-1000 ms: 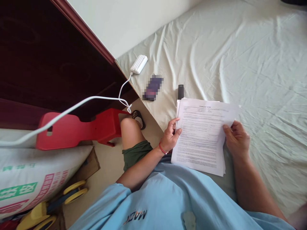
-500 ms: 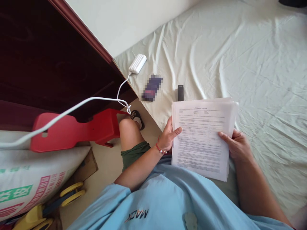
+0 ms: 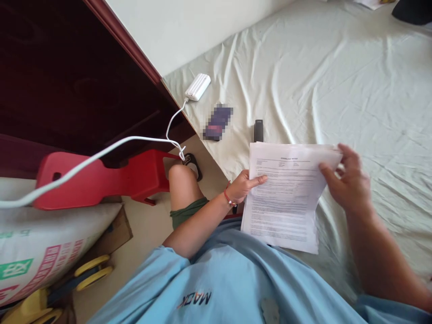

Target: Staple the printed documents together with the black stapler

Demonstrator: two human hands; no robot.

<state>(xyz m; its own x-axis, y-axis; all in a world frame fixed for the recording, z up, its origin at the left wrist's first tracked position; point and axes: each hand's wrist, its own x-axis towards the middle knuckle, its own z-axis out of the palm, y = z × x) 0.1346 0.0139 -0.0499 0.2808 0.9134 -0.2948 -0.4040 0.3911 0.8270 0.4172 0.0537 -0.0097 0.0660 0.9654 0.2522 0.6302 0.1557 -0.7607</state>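
Observation:
A stack of printed white paper sheets (image 3: 286, 198) lies in front of me at the near edge of the bed (image 3: 337, 81). My left hand (image 3: 243, 185), with a red string on its wrist, grips the stack's left edge. My right hand (image 3: 351, 182) pinches the upper right corner of the sheets between thumb and fingers. Just beyond the papers' top edge a small black stapler (image 3: 258, 130) rests on the sheet.
A dark phone (image 3: 218, 122) and a white power bank (image 3: 197, 87) with a white cable (image 3: 101, 155) lie at the bed's left corner. A red plastic stool (image 3: 101, 177), a printed sack (image 3: 40, 252) and a yellow-wheeled toy (image 3: 87, 274) stand on the floor beside dark wooden furniture (image 3: 67, 76).
My right hand has slid from the papers' lower right side up to the top right corner. The stack has shifted slightly, and my left hand stays on its left edge.

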